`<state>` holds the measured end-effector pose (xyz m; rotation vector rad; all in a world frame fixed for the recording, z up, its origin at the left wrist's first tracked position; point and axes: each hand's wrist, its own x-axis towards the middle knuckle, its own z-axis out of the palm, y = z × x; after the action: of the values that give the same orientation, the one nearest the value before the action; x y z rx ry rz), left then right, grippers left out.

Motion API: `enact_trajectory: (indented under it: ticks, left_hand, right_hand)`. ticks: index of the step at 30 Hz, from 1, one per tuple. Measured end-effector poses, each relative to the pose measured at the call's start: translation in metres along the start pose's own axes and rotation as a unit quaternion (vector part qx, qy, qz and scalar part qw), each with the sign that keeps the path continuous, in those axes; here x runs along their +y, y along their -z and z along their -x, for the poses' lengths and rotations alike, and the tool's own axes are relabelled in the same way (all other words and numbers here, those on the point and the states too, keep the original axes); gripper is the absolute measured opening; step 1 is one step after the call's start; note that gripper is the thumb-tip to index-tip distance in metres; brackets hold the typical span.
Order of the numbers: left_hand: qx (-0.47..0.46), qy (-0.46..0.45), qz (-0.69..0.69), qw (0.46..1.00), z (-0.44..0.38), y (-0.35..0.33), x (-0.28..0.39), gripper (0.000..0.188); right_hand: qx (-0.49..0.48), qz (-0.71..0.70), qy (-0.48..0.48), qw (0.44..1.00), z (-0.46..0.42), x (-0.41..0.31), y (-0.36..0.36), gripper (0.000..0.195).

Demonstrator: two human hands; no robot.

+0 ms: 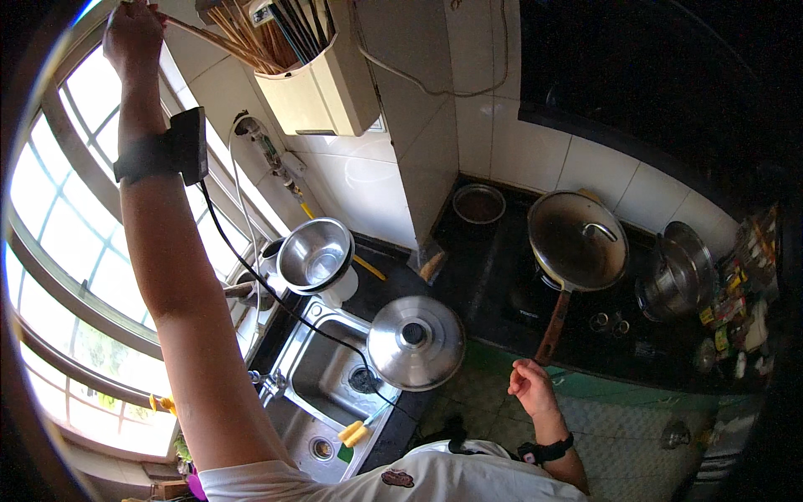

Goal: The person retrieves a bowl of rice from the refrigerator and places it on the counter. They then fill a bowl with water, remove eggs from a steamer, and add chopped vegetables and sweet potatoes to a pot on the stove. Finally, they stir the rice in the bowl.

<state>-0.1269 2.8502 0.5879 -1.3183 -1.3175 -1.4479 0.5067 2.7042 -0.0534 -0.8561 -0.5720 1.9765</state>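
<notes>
My left hand [133, 34] is raised high at the upper left, near the window, with its fingers closed round the ends of thin wooden chopsticks [213, 41]. Their far ends reach the cream wall-mounted utensil holder [313, 94], which is full of chopsticks and dark sticks. The top of this hand is cut off by the picture's edge. My right hand [531, 386] hangs low at the centre right with loosely curled fingers and nothing seen in it. It is just below the wooden handle [554, 329] of a lidded pan [577, 241]; whether they touch cannot be told.
A double steel sink [332, 370] lies below, with a round metal lid [415, 343] at its corner. Steel bowls [315, 254] are stacked behind it. Steel pots [674, 276] stand right of the pan. A black cable [276, 295] runs from the left wrist across the sink.
</notes>
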Motion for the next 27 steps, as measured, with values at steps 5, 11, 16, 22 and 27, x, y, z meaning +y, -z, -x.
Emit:
enact_trajectory:
  ticks: [5,11,16,22,27]
  left_hand:
    - [-0.035,-0.011,-0.055,0.998,0.05,-0.045,0.009,0.025]
    - [0.08,0.015,0.055,0.995,0.041,-0.005,-0.001,0.025]
    - [0.088,-0.038,0.019,0.995,0.012,0.026,0.008,0.033]
    - [-0.039,0.026,-0.013,0.999,0.084,-0.035,0.027,0.023]
    - [-0.064,0.217,0.176,0.958,0.123,-0.078,0.029,0.027]
  right_hand:
    - [0.016,-0.006,0.006,1.0,-0.002,0.004,0.008,0.015]
    - [0.021,-0.006,-0.007,1.0,0.003,0.004,0.014,0.014]
    - [0.023,-0.021,0.004,0.999,0.005,0.008,0.021,0.016]
    - [0.041,-0.004,0.008,0.999,0.009,0.005,0.022,0.016]
    - [0.052,-0.003,0.005,0.999,0.01,0.002,0.022,0.014]
